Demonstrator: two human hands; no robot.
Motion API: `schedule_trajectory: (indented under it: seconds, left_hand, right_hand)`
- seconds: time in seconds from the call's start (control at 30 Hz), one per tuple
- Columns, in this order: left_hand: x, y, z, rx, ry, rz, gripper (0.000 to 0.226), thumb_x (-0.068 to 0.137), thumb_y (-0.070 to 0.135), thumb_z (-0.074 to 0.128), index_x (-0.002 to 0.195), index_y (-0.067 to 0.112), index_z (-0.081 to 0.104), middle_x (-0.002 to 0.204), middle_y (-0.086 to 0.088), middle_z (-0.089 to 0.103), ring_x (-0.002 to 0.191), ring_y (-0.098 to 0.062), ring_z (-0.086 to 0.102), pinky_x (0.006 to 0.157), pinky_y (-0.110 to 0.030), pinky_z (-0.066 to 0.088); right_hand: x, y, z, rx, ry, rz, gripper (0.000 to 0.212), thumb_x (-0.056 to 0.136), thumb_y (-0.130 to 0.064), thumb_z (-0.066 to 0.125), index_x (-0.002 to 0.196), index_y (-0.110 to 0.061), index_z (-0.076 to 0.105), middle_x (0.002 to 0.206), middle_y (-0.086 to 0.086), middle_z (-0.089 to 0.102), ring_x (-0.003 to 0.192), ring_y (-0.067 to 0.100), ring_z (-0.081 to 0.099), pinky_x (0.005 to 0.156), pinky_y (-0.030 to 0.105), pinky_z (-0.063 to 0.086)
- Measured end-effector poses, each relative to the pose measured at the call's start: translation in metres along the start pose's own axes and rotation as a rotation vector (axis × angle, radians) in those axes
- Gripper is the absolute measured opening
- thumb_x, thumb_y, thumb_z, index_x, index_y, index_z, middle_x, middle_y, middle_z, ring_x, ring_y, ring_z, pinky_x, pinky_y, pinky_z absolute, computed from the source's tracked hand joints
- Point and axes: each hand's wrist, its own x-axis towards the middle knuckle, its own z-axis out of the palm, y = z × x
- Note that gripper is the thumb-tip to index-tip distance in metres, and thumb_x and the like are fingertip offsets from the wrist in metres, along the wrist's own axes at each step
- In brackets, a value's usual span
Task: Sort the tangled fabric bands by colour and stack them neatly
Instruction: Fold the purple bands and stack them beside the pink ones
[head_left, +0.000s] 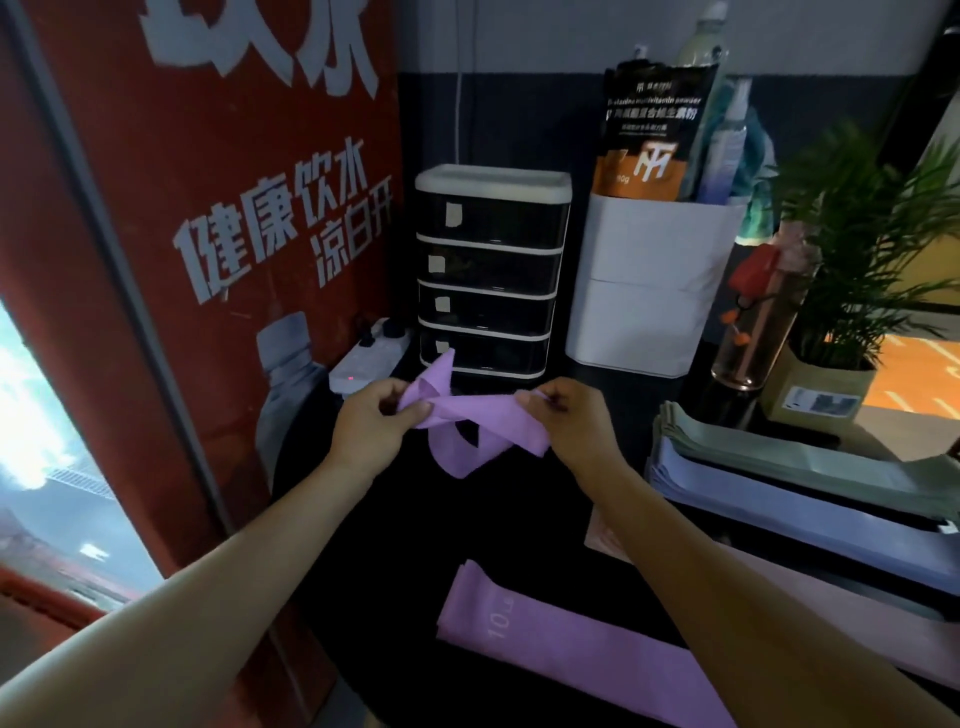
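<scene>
Band (470, 410), purple and twisted, spans crosswise in the air between my left hand (371, 418) and right hand (571, 415), each pinching one end, above and beyond the flat purple stack (571, 644) lying nearest my right arm.

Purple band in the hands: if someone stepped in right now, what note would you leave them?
Left hand and right hand each pinch an end of the twisted purple band, held above the dark table.
Done: one flat purple band lies near the front; the green stack and the lavender-blue stack sit to the right.
Left: untwist the held band, lay it on the flat purple one.
</scene>
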Motion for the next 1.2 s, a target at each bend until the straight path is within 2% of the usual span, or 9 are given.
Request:
schedule_trajectory:
  seconds: [0.23, 0.4, 0.5, 0.6, 0.77, 0.9, 1.0, 1.1, 1.2]
  left_hand:
    - [-0.009, 0.021, -0.017, -0.380, -0.027, -0.267, 0.003, 0.084, 0.014, 0.067, 0.083, 0.013, 0.064, 0.086, -0.008, 0.061, 0.078, -0.019, 0.055, 0.075, -0.031, 0.045]
    - [-0.013, 0.035, -0.024, -0.612, 0.035, -0.370, 0.002, 0.091, 0.013, 0.058, 0.090, 0.013, 0.060, 0.094, -0.002, 0.062, 0.085, -0.014, 0.059, 0.076, -0.028, 0.051]
    - [-0.010, 0.038, -0.030, -0.721, 0.075, -0.427, 0.019, 0.095, 0.014, 0.052, 0.114, 0.012, 0.054, 0.108, -0.006, 0.059, 0.090, -0.019, 0.058, 0.081, -0.034, 0.048]
    - [-0.008, 0.041, -0.031, -0.851, 0.121, -0.442, 0.034, 0.097, 0.011, 0.047, 0.131, 0.010, 0.045, 0.113, -0.011, 0.057, 0.091, -0.021, 0.058, 0.083, -0.032, 0.045]
    - [-0.009, 0.049, -0.033, -1.076, 0.214, -0.528, 0.027, 0.097, 0.005, 0.045, 0.123, 0.004, 0.049, 0.095, -0.009, 0.057, 0.108, -0.023, 0.056, 0.095, -0.036, 0.045]
    - [-0.013, 0.047, -0.034, -1.034, 0.233, -0.558, 0.023, 0.098, 0.010, 0.045, 0.119, 0.003, 0.050, 0.104, -0.010, 0.054, 0.105, -0.023, 0.057, 0.101, -0.033, 0.043]
    - [-0.009, 0.036, -0.034, -0.871, 0.229, -0.594, 0.015, 0.098, 0.012, 0.045, 0.104, 0.004, 0.056, 0.083, -0.008, 0.055, 0.074, -0.017, 0.055, 0.076, -0.029, 0.052]
    - [-0.002, 0.027, -0.038, -0.572, 0.260, -0.602, 0.017, 0.096, 0.008, 0.044, 0.102, 0.006, 0.060, 0.077, -0.010, 0.050, 0.068, -0.018, 0.049, 0.055, -0.022, 0.050]
    - [-0.002, 0.023, -0.043, -0.499, 0.263, -0.516, 0.020, 0.098, 0.007, 0.041, 0.112, 0.006, 0.055, 0.106, -0.015, 0.055, 0.090, -0.025, 0.053, 0.076, -0.034, 0.050]
  right_hand:
    - [-0.009, -0.020, -0.020, 0.143, 0.082, -0.017, 0.013, 0.083, -0.009, 0.066, 0.076, -0.017, 0.060, 0.073, 0.000, 0.063, 0.067, 0.012, 0.057, 0.060, 0.020, 0.045]
    - [-0.018, -0.022, -0.034, 0.103, -0.112, -0.085, 0.010, 0.085, -0.009, 0.065, 0.088, -0.016, 0.071, 0.086, 0.002, 0.069, 0.080, 0.013, 0.062, 0.078, 0.023, 0.049]
    - [-0.021, -0.021, -0.040, -0.059, -0.225, -0.084, 0.018, 0.078, -0.011, 0.073, 0.095, -0.013, 0.070, 0.078, -0.003, 0.065, 0.069, 0.004, 0.059, 0.069, 0.016, 0.047]
    - [-0.021, -0.015, -0.044, -0.123, -0.158, -0.107, 0.004, 0.079, -0.010, 0.073, 0.082, -0.011, 0.070, 0.061, -0.005, 0.060, 0.050, -0.004, 0.051, 0.058, 0.013, 0.041]
    - [-0.022, -0.016, -0.050, -0.090, -0.067, -0.137, 0.017, 0.085, -0.012, 0.067, 0.077, 0.004, 0.069, 0.066, 0.011, 0.059, 0.058, 0.008, 0.049, 0.058, 0.017, 0.038]
    - [-0.026, -0.026, -0.057, 0.296, -0.029, 0.022, 0.015, 0.092, -0.012, 0.056, 0.086, -0.002, 0.066, 0.075, 0.011, 0.062, 0.068, 0.018, 0.057, 0.064, 0.026, 0.047]
    - [-0.022, -0.030, -0.059, 0.367, -0.025, 0.022, 0.018, 0.094, -0.013, 0.052, 0.084, -0.002, 0.063, 0.074, 0.014, 0.057, 0.069, 0.023, 0.052, 0.067, 0.031, 0.045]
    - [-0.016, -0.032, -0.060, 0.462, 0.033, 0.038, 0.024, 0.095, -0.015, 0.051, 0.076, -0.006, 0.061, 0.065, 0.009, 0.058, 0.062, 0.018, 0.052, 0.062, 0.030, 0.044]
    - [-0.014, -0.036, -0.061, 0.573, 0.020, 0.061, 0.027, 0.097, -0.011, 0.045, 0.074, -0.005, 0.058, 0.053, -0.001, 0.061, 0.049, 0.010, 0.056, 0.050, 0.021, 0.049]
